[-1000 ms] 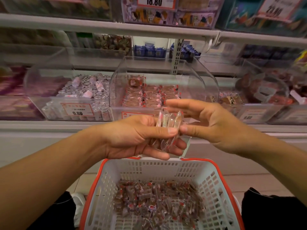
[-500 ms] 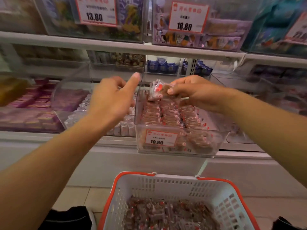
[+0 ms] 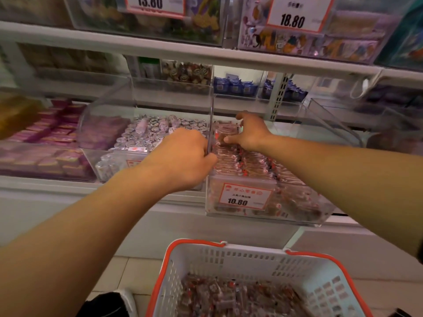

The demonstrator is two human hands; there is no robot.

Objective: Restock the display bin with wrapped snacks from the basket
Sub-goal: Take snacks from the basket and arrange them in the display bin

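Clear plastic forms the open-topped display bin [image 3: 263,209], and every place here is given from it. Far to its left lie pink and purple boxed sweets [image 3: 55,136]; just left of it stands a neighbouring clear bin of silver-wrapped round sweets [image 3: 146,131]. The left hand [image 3: 180,156] curls its fingers over the bin's left wall, gripping the edge. Above hang two white price cards edged in red, reading 13.80 [image 3: 150,2] and 18.80 [image 3: 293,19]. On the bin's front a third such card [image 3: 245,196] reads 10.80 beneath small characters too blurred to read. Inside the bin lie rows of brown snacks in clear wrappers with red marks [image 3: 251,161], laid flat and filling it from the front wall towards the back. The right hand [image 3: 248,131] reaches in at the back left, fingers bent down onto the top pieces; whether it pinches one I cannot tell. Below the bin sits a white slotted plastic basket with a red rim [image 3: 229,259], holding a loose heap of the same wrapped snacks [image 3: 240,296]
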